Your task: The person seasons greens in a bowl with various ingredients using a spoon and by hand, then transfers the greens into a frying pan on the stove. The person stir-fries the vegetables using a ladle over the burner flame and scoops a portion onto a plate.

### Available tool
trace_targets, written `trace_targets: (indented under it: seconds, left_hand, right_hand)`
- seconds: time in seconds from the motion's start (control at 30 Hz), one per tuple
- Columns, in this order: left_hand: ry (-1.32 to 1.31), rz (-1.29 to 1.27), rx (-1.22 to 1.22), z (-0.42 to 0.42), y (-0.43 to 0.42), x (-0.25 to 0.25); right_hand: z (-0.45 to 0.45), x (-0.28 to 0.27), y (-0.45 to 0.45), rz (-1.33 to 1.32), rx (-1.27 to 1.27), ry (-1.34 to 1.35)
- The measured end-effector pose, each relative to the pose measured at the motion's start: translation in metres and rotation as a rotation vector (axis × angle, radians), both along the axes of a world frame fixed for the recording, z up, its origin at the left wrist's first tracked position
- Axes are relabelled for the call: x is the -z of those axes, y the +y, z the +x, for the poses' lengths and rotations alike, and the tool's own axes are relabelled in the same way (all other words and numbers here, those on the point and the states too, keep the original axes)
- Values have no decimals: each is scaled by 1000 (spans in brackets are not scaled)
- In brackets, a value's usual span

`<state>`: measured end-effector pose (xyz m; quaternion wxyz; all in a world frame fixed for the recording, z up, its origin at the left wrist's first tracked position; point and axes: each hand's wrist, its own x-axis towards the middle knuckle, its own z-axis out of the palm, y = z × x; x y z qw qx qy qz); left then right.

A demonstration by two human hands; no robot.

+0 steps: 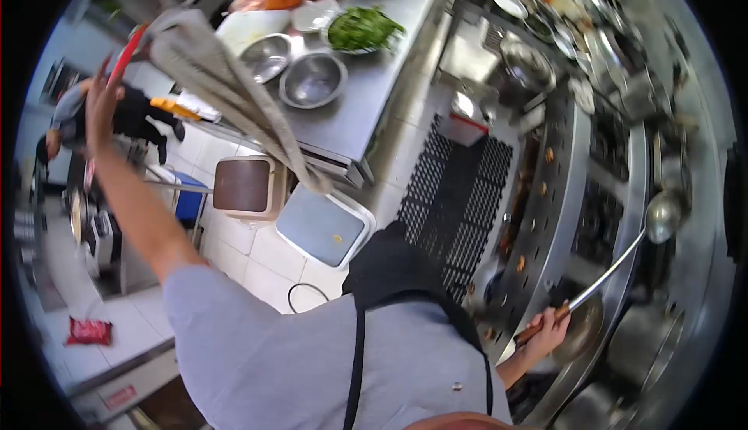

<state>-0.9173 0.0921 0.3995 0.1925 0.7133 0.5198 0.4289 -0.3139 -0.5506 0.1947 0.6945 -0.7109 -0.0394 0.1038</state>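
Note:
My left hand [101,111] is raised at the far left, its fingers stretched out beside a narrow red strip [128,54]. Whether the hand touches the strip is unclear. Right of it hangs a long beige cloth [222,79]. At the lower right, my right hand [549,330] is wrapped round the wooden handle of a metal ladle [610,272]. The ladle's round bowl points up and right, over the stove side. A wok [583,335] lies just beyond this hand.
A steel counter [354,122] holds metal bowls [313,81] and leafy greens [362,30]. Below stand a brown-lidded bin [243,185] and a grey-lidded bin [323,223]. A black mat [460,196] lies beside the stove [565,196]. Another person [136,111] is at the left.

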Motion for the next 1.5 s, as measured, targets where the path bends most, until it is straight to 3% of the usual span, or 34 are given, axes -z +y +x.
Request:
trace_targets:
  seconds: [0.07,0.1,0.13,0.17,0.2,0.27,0.3,0.33,0.37,0.47,0.53,0.6,0.67,0.73,0.83,0.9,1.03,1.1,1.17,1.27,1.33,1.4,1.5]
  left_hand:
    - [-174,-257,120,-8,-95,25]
    - [-364,-344,25,-11,-132,65]
    - [-317,-432,37,-6,-174,98]
    - [-521,-396,59,32,-219,131]
    - [-574,-491,262,38,-245,171]
    - [-903,-815,341,78,-293,260]
    - [-814,-1008,393,93,-301,313]
    - [-697,-1118,280,184,-343,306]
    - [-457,-1311,198,202,-338,364]
    - [392,-1404,979,391,-393,360]
    - [360,-919,1591,468,-433,402]
    - [497,-1174,1607,554,-480,370]
    - [433,-936,1777,622,-526,379]
    - [714,-1091,1810,681,-569,373]
    - [671,-1173,1769,739,-632,408]
    - [644,-1216,1558,759,-663,427]
    - [643,-1378,1439,735,-684,424]
    - [527,-1425,1558,703,-657,420]
    - [485,-1240,1678,657,-607,402]
    - [422,-1349,1302,562,-498,409]
    - [46,-1243,924,482,-426,393]
    - [-383,-1050,696,396,-361,362]
    - [-817,-609,333,312,-312,272]
  right_hand:
    - [8,0,-19,-11,30,-2]
    - [7,-8,-22,-15,81,25]
    - [13,-4,-31,-5,139,37]
    - [15,-13,-39,-61,152,64]
    - [16,-22,-44,-109,189,86]
    - [27,-32,-63,-103,187,164]
    - [33,-24,-79,-64,196,102]
    - [38,-21,-94,-109,182,98]
    - [39,-17,-106,-25,190,66]
    - [44,-20,-123,32,243,105]
    - [32,-22,-139,18,284,93]
    - [18,-20,-160,9,325,85]
    - [1,-19,-178,35,360,91]
    - [-16,-21,-193,46,390,92]
    - [-37,-10,-217,-13,465,103]
    - [-47,-7,-225,9,517,122]
    - [-56,-3,-236,-16,598,152]
    - [-56,0,-240,-56,616,156]
    - [-50,2,-242,-98,612,163]
    - [-29,12,-240,-84,574,105]
    - [-6,16,-228,-103,521,79]
    - [10,22,-215,-73,449,37]
    - [60,34,-181,12,300,-16]
